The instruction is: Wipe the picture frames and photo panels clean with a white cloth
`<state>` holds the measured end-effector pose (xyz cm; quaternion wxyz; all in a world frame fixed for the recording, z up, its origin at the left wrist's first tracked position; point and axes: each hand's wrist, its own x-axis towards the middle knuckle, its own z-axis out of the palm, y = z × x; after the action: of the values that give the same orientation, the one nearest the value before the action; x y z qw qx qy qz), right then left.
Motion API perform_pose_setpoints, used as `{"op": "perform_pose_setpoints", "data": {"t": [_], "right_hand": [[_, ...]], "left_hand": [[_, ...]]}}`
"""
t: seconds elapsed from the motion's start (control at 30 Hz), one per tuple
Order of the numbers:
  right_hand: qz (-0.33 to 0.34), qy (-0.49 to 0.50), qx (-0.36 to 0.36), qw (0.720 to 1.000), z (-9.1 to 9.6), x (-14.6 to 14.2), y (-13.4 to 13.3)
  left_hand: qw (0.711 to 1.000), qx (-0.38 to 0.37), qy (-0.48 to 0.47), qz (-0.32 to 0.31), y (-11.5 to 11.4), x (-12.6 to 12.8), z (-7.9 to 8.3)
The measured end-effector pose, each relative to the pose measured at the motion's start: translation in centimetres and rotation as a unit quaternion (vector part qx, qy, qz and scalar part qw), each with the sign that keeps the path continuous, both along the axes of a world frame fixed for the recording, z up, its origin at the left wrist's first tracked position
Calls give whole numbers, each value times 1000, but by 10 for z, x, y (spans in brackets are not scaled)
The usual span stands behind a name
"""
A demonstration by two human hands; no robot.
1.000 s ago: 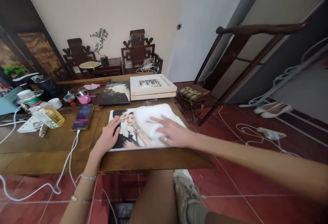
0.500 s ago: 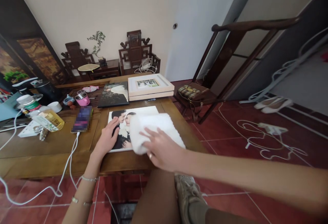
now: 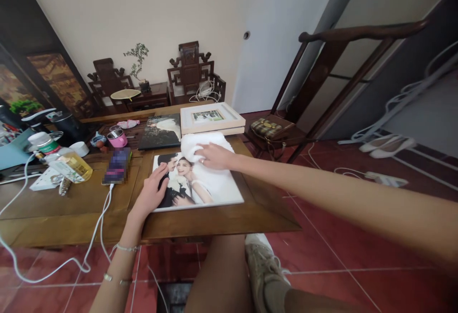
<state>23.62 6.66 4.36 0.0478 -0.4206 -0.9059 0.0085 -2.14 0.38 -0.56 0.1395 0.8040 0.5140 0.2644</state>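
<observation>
A photo panel (image 3: 222,191) showing a couple lies flat near the front edge of the wooden table (image 3: 168,227). My left hand (image 3: 153,191) rests on the panel's left side, fingers stretched out and lying flat. On the panel's far right part, my right hand (image 3: 213,155) presses a white cloth (image 3: 189,143), its fingers bent into the fabric. The cloth covers the panel's upper right corner. Behind it sit light wooden picture frames (image 3: 214,127), stacked, beside a dark photo panel (image 3: 159,134).
To the left are a phone (image 3: 117,165) on a charging cable, a pink cup (image 3: 117,137), a bottle of yellow liquid (image 3: 73,165) and a white power strip (image 3: 45,179). A wooden chair (image 3: 291,108) bearing a plaid bag (image 3: 266,127) stands right of the table.
My right hand has slid the cloth away from me toward the panel's far edge, uncovering its lower right part. My left hand stays at the panel's left side.
</observation>
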Motion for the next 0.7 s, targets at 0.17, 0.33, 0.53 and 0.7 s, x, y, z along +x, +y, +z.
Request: {"op": "perform_pose_setpoints", "data": {"t": [0.17,0.33,0.53,0.7], "right_hand": [[5,12,6,1000,4,-13,-43],[55,36,-44,997,-1,-20,-131],[137,25,-45,989,-11,-22,-159],[100,-2,6,995,-5,-22,-96]], "left_hand": [[1000,3,-8,2,1,1,-3],[1000,1,-13,4,-1,2,-4],[1000,-14,-3,4,-4,4,0],[1000,-9,-6,4,-2,3,-3]]}}
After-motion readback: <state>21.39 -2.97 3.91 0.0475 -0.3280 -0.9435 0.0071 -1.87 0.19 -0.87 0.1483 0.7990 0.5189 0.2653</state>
